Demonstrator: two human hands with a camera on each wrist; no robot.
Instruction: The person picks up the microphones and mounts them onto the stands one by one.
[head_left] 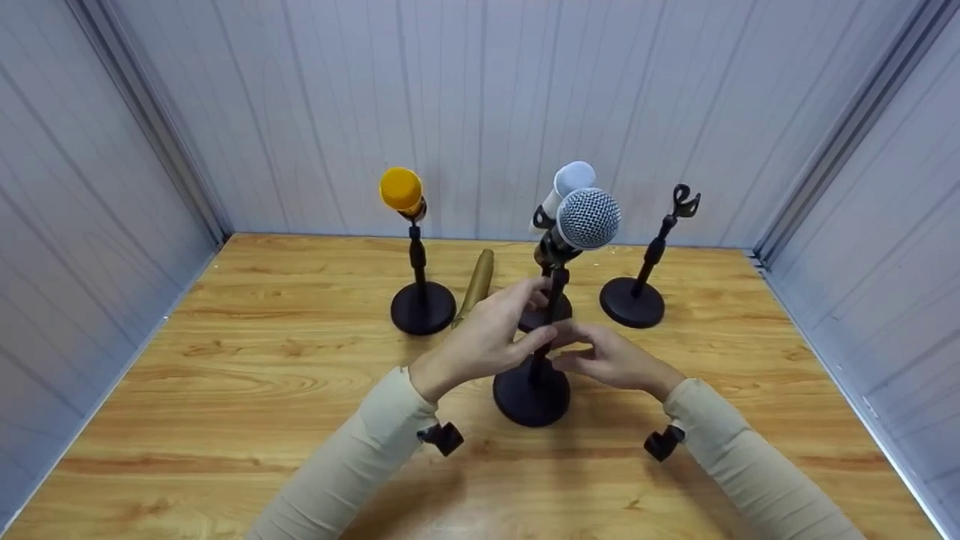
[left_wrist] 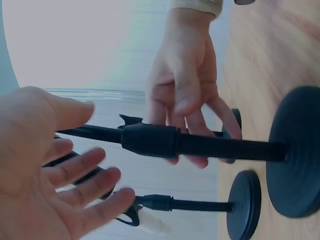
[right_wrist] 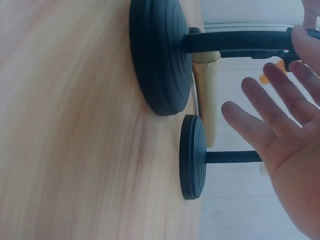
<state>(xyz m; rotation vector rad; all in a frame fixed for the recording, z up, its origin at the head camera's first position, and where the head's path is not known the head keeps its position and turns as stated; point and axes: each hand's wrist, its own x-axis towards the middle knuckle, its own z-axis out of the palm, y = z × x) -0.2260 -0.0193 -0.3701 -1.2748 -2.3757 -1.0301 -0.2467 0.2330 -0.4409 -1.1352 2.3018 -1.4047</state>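
At lower centre of the frame, a black stand (head_left: pixel 531 401) holds a silver-headed microphone (head_left: pixel 589 219).
Around its stem, the left hand (head_left: pixel 484 335) and right hand (head_left: pixel 616 361) have loosely spread fingers, gripping nothing; contact is unclear. Behind lies a gold microphone (head_left: pixel 480 281) at mid-frame.

The dynamic microphone (head_left: pixel 589 219) had a round silver mesh head and a dark body, and it sat tilted, head raised, in the clip of a black desktop microphone stand (head_left: pixel 532 397), which stood upright on its round base, its pole slender.
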